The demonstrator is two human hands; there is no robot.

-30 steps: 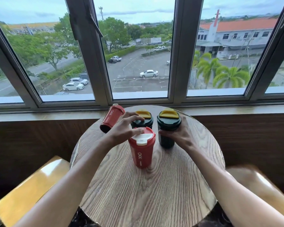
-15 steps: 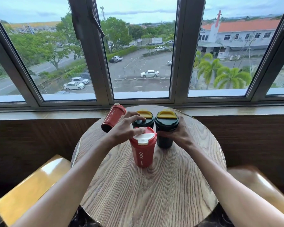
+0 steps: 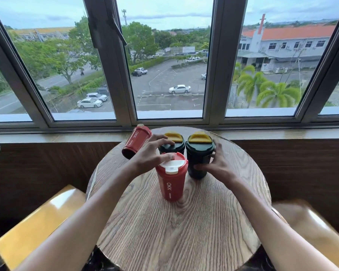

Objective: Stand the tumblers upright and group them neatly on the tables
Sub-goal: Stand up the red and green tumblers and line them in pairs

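- From the head camera I look down on a round wooden table (image 3: pixel 164 231) set against a wide window (image 3: pixel 168 61), with four tumblers grouped at its far half.
- My left hand (image 3: pixel 151 153) rests its fingertips on the white lid of the near red tumbler (image 3: pixel 171 182), which stands upright at the front of the group; the fingers are spread and lie on top, not wrapped around the body.
- My right hand (image 3: pixel 218 166) reaches in from the right, thumb and fingers parted around the lower side of the right green tumbler (image 3: pixel 200 155); I cannot tell whether they press on it or only sit just beside it.
- That green tumbler stands upright with its yellow lid tab facing the window.
- A second green tumbler (image 3: pixel 172 142) stands upright just to its left, partly hidden behind my left hand and the near red one.
- The far red tumbler (image 3: pixel 136 142) lies tipped over at the table's far left edge, lid end towards the window sill and base pointing back at me.
- Two yellow wooden seats flank the table: the left seat (image 3: pixel 39 223) in sharp view, the right seat (image 3: pixel 309 223) blurred.
- Beyond the glass lies a car park with a white car (image 3: pixel 179 89).
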